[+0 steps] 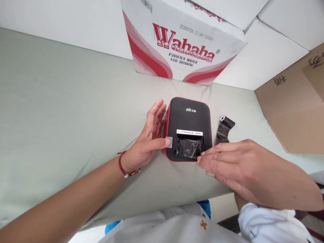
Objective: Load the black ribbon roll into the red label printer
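A small black receipt printer (189,118) with red sides stands on the cloth-covered table. From its front slot comes a wrinkled, shiny black film (190,148). My left hand (149,138) is beside the printer's left side, fingers stretched out, with the thumb tip resting on a grey latch (169,142). My right hand (235,165) has its fingers together at the film's right edge, by the printer's front right corner. Its thumb and any pinch are partly hidden. Just right of the printer lies a partly unrolled black film roll (225,126), its lower end behind my right hand.
A white and red water carton (187,50) stands behind the printer, against white boxes (275,54). At the right is a brown cardboard box (296,111). Pale green cloth (76,101) covers the table, whose front edge is near my body.
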`<action>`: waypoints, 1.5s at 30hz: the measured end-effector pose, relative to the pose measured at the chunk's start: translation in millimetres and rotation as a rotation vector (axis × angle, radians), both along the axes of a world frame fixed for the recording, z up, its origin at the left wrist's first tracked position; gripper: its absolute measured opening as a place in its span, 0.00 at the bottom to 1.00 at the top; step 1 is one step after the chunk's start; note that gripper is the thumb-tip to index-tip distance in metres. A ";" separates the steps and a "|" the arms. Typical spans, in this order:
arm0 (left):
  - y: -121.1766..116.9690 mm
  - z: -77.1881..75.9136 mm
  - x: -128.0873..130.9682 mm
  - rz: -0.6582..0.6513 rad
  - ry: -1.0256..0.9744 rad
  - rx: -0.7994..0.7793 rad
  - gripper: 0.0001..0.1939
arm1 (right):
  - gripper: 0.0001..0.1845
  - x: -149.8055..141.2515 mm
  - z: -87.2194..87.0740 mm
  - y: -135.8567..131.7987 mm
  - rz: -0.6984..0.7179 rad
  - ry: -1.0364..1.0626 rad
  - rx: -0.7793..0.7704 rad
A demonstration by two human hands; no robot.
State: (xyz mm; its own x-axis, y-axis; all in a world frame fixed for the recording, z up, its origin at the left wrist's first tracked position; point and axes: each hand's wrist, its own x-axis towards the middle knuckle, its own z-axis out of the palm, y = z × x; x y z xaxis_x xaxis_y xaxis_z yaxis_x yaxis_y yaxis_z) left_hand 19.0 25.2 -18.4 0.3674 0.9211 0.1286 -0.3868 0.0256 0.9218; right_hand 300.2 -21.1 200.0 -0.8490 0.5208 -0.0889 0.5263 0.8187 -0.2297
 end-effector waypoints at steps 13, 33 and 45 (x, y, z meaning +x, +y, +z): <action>0.6 8.5 6.4 -0.015 -0.070 -0.023 0.54 | 0.20 0.6 -2.1 2.6 -0.027 -0.028 -0.115; 3.4 1.6 13.5 0.012 -0.125 -0.023 0.48 | 0.16 -1.2 -28.3 31.6 -0.187 -0.077 0.015; 3.9 2.9 10.3 -0.013 -0.117 -0.035 0.47 | 0.25 16.4 -22.2 21.5 -0.665 0.239 0.036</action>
State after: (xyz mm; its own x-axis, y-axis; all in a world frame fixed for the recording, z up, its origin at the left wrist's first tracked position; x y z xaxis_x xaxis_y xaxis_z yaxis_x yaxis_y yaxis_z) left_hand 29.3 29.1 -15.5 0.3640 0.9210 0.1389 -0.4913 0.0632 0.8687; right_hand 316.6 0.4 177.8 -0.3436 0.9350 0.0876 0.8561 0.3502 -0.3800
